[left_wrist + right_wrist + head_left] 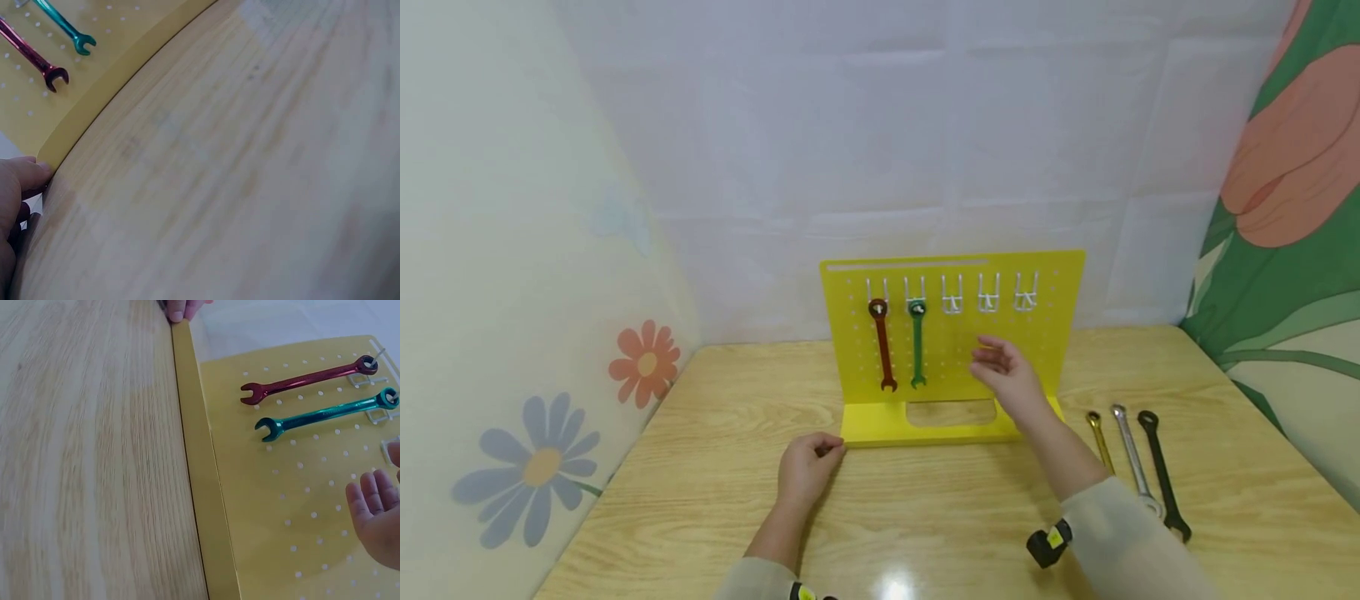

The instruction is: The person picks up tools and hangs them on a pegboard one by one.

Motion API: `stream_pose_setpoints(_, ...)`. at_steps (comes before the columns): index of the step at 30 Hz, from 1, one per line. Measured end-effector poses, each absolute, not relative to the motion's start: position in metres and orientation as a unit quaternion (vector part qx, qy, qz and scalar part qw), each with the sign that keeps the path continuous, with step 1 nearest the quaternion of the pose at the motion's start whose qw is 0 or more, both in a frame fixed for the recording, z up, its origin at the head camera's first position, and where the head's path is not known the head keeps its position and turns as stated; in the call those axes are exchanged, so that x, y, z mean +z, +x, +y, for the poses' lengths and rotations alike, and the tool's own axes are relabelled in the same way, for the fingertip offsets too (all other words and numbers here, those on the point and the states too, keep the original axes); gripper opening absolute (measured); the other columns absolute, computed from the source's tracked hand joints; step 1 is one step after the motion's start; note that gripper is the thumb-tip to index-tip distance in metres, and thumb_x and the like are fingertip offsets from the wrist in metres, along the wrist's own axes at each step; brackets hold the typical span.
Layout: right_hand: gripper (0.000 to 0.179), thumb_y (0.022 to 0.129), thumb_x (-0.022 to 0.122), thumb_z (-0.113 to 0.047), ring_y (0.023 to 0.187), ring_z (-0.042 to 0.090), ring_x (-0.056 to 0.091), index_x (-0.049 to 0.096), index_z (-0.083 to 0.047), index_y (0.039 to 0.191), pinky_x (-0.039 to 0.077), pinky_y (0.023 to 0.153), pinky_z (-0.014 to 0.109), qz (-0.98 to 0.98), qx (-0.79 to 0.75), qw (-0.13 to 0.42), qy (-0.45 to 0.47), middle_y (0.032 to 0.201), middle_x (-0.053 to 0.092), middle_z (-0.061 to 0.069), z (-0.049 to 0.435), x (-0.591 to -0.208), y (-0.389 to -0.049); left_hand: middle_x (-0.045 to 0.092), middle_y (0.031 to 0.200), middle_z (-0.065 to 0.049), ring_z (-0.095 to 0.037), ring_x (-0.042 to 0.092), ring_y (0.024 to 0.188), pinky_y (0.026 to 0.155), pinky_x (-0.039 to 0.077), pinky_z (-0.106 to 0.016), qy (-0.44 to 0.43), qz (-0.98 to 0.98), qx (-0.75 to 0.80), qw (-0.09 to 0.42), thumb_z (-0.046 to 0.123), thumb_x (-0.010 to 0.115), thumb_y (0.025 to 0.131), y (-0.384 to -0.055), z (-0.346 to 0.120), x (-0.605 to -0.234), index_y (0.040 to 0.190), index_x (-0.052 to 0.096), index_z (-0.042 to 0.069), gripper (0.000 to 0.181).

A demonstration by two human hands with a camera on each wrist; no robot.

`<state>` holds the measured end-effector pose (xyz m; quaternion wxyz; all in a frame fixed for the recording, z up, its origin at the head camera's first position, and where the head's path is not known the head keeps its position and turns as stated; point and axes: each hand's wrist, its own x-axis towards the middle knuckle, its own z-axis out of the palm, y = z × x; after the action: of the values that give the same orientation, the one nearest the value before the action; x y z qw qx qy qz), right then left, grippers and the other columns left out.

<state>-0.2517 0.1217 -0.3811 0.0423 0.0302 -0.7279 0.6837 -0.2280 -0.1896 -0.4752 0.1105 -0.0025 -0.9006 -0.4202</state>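
Note:
A yellow pegboard stand [955,350] stands upright on the table, with a red wrench [883,350] and a green wrench [917,350] hanging by their ring ends from its two leftmost hooks. My left hand [808,473] pinches the front left corner of the stand's base, thumb and fingertips at the edge in the left wrist view. In front of the board's right half is my right hand [1011,379], fingers loosely bent and holding nothing. Three bare white hooks [988,293] are above it.
Right of the stand, a gold wrench [1099,437], a silver wrench [1135,454] and a black wrench [1163,475] lie on the wood-grain table [715,467]. The right forearm passes close to the gold one. A white cloth [775,167] hangs behind the board.

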Motion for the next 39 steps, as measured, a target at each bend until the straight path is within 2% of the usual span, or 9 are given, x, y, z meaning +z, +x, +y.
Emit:
stream_pose_setpoints(3, 0.050, 0.095, 0.059, -0.001, 0.098, -0.002, 0.056, 0.043, 0.000, 0.142, 0.047, 0.087, 0.011, -0.733, 0.678, 0.047, 0.029, 0.135, 0.053, 0.025, 0.129, -0.382, -0.248, 0.074, 0.087, -0.007, -0.012, 0.060, 0.076, 0.069, 0.048, -0.025, -0.003, -0.902, -0.417, 0.112, 0.010, 0.072, 0.086, -0.228, -0.190, -0.476, 0.089, 0.076, 0.005, 0.007)
stream_pose_setpoints(15, 0.048, 0.095, 0.058, -0.001, 0.093, -0.009, 0.056, 0.042, 0.004, 0.140, 0.048, 0.085, 0.010, -0.747, 0.661, 0.073, 0.024, 0.132, 0.053, 0.027, 0.159, -0.382, -0.237, 0.074, 0.088, -0.007, -0.012, 0.061, 0.078, 0.070, 0.049, -0.025, -0.001, -0.899, -0.424, 0.107, 0.010, 0.072, 0.085, -0.229, -0.189, -0.476, 0.089, 0.076, 0.005, 0.007)
stream_pose_setpoints(19, 0.049, 0.096, 0.057, -0.002, 0.093, -0.010, 0.056, 0.040, 0.005, 0.141, 0.048, 0.086, 0.010, -0.754, 0.652, 0.080, 0.016, 0.129, 0.056, 0.022, 0.171, -0.381, -0.230, 0.074, 0.088, -0.007, -0.012, 0.061, 0.078, 0.070, 0.048, -0.025, -0.002, -0.900, -0.422, 0.105, 0.010, 0.072, 0.085, -0.229, -0.189, -0.476, 0.089, 0.076, 0.005, 0.008)
stream_pose_setpoints(25, 0.053, 0.097, 0.058, -0.009, 0.096, -0.010, 0.054, 0.037, 0.000, 0.145, 0.046, 0.087, 0.008, -0.765, 0.639, 0.081, -0.004, 0.135, 0.052, 0.020, 0.189, -0.383, -0.222, 0.073, 0.087, -0.007, -0.012, 0.060, 0.078, 0.069, 0.048, -0.025, 0.000, -0.900, -0.425, 0.100, 0.010, 0.072, 0.086, -0.229, -0.190, -0.476, 0.089, 0.076, 0.005, 0.007)
stream_pose_setpoints(28, 0.054, 0.097, 0.059, -0.011, 0.097, -0.009, 0.054, 0.037, 0.001, 0.145, 0.047, 0.086, 0.009, -0.767, 0.636, 0.087, -0.013, 0.129, 0.056, 0.012, 0.199, -0.384, -0.217, 0.073, 0.088, -0.006, -0.012, 0.060, 0.078, 0.070, 0.048, -0.024, 0.003, -0.900, -0.425, 0.097, 0.010, 0.072, 0.086, -0.229, -0.189, -0.476, 0.089, 0.076, 0.005, 0.007)
stream_pose_setpoints(34, 0.056, 0.098, 0.059, -0.018, 0.095, -0.008, 0.055, 0.035, 0.000, 0.146, 0.048, 0.082, 0.010, -0.775, 0.625, 0.093, -0.026, 0.108, 0.055, -0.018, 0.218, -0.386, -0.206, 0.073, 0.087, -0.007, -0.012, 0.060, 0.077, 0.068, 0.048, -0.023, 0.004, -0.899, -0.425, 0.104, 0.010, 0.073, 0.085, -0.229, -0.188, -0.475, 0.089, 0.076, 0.005, 0.007)
stream_pose_setpoints(37, 0.055, 0.098, 0.060, -0.020, 0.095, -0.008, 0.056, 0.038, -0.001, 0.144, 0.048, 0.081, 0.010, -0.778, 0.619, 0.104, -0.026, 0.101, 0.055, -0.027, 0.227, -0.387, -0.201, 0.073, 0.086, -0.007, -0.011, 0.059, 0.077, 0.068, 0.047, -0.023, 0.001, -0.900, -0.422, 0.107, 0.009, 0.073, 0.085, -0.228, -0.189, -0.475, 0.089, 0.076, 0.005, 0.006)
stream_pose_setpoints(39, 0.048, 0.098, 0.060, -0.018, 0.094, -0.009, 0.056, 0.042, -0.005, 0.140, 0.048, 0.080, 0.009, -0.776, 0.620, 0.116, -0.021, 0.099, 0.056, -0.029, 0.232, -0.390, -0.198, 0.073, 0.086, -0.008, -0.012, 0.059, 0.077, 0.068, 0.047, -0.024, -0.002, -0.900, -0.421, 0.109, 0.008, 0.072, 0.086, -0.228, -0.189, -0.475, 0.089, 0.076, 0.005, 0.006)
